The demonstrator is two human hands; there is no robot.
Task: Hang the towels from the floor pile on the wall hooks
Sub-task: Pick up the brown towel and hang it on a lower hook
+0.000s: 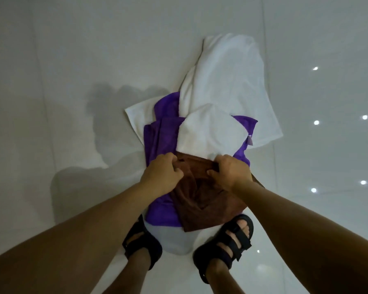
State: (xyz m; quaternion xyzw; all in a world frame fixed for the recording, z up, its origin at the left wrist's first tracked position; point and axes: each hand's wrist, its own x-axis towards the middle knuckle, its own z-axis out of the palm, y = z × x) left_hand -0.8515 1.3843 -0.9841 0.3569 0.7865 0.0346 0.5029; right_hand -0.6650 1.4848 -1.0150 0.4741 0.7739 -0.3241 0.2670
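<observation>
The person is standing over the pile on the glossy pale tiled floor (51, 102), bending down with both arms extended. The left hand (160, 174) is clenching the far left edge of the crumpled dark brown terry towel (202, 200), and the right hand (229, 174) is pinching the same edge on its right side, so both hands are grasping this one towel. The brown towel is lying on the near part of the pile, just in front of the two feet in dark strapped sandals (227, 242), and is resting partly on the rumpled purple towel (159, 134). The large white towel (225, 81) is lying behind, with one fold of it touching the edge that the hands are gripping. Likely risks from here: the lifted brown towel may be dragging the purple or white cloth up with it, since the layers are overlapping; the bunched grip may be leaving the towel twisted and hard to place on a hook; trailing cloth may be catching under the sandals; the shiny floor may be slippery. No wall hooks are showing in this view.
</observation>
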